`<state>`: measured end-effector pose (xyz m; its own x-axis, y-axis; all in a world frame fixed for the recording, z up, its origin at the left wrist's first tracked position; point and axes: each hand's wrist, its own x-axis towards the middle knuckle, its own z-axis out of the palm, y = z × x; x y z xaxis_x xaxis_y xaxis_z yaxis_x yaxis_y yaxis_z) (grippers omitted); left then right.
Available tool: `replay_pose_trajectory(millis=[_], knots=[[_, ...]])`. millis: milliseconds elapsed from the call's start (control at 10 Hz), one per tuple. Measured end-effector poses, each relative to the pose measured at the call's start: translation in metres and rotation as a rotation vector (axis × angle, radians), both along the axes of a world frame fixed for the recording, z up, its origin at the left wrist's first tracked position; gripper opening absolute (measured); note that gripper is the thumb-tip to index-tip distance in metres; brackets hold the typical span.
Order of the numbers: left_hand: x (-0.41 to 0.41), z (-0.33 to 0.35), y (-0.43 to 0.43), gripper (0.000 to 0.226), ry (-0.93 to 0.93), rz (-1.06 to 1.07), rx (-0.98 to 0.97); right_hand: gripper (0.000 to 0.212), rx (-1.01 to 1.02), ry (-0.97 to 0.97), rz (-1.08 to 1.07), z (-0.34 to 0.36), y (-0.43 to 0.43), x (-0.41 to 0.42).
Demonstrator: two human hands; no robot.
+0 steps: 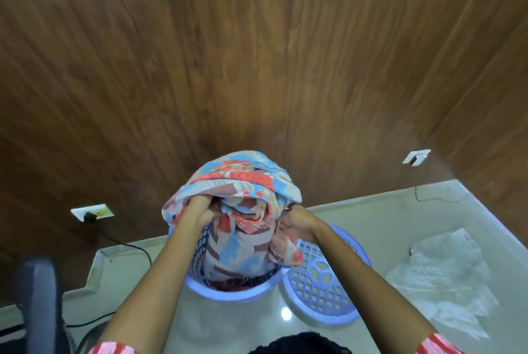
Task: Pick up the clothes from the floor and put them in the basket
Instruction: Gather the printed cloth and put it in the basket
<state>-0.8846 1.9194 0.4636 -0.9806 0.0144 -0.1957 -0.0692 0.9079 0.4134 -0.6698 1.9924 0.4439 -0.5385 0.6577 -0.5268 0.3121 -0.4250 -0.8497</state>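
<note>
**Feeding the patterned cloth down into the basket**

At the far left, a dark chair (37, 299) stands clear of the work, with a wall socket (92, 213) and its cable behind. The left hand (200, 212) is closed on a gathered fold of the patterned cloth (237, 210), fingers buried in the fabric. The cloth hangs in a tall bunch, its lower end already inside the lilac basket (231, 290), where darker clothes lie at the bottom. The right hand (294, 223) pinches the other side of the bunch, fingers curled into it.

To do this well, I judge both hands should lower together, keeping the bunch centred over the opening so no edge drapes outside the rim, and then let go.

Just right of the basket a lilac lid (323, 282) leans against it. Further right, a white garment (445, 276) lies on the floor (243, 322), probably next.
</note>
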Motion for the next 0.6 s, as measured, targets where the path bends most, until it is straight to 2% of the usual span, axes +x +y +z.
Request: replay_pose_trajectory(millis=[100, 200, 300, 400, 600], knots=[[0.012, -0.012, 0.015, 0.015, -1.067, -0.124, 0.831, 0.03, -0.056, -0.087, -0.055, -0.005, -0.011, 0.005], [0.018, -0.038, 0.004, 0.025, -0.984, -0.121, 0.709, 0.03, -0.09, -0.107, -0.188, -0.009, -0.02, 0.017], [0.036, -0.055, 0.006, 0.026, -1.051, -0.147, 0.688, 0.018, -0.13, -0.117, -0.308, -0.013, -0.028, 0.035], [0.072, -0.058, 0.013, 0.021, -1.088, -0.227, 0.653, 0.018, -0.135, -0.105, -0.407, -0.019, -0.036, 0.066], [0.183, -0.043, 0.032, 0.022, -1.141, -0.563, 0.664, 0.019, -0.085, -0.016, -0.459, -0.01, -0.057, 0.148]])
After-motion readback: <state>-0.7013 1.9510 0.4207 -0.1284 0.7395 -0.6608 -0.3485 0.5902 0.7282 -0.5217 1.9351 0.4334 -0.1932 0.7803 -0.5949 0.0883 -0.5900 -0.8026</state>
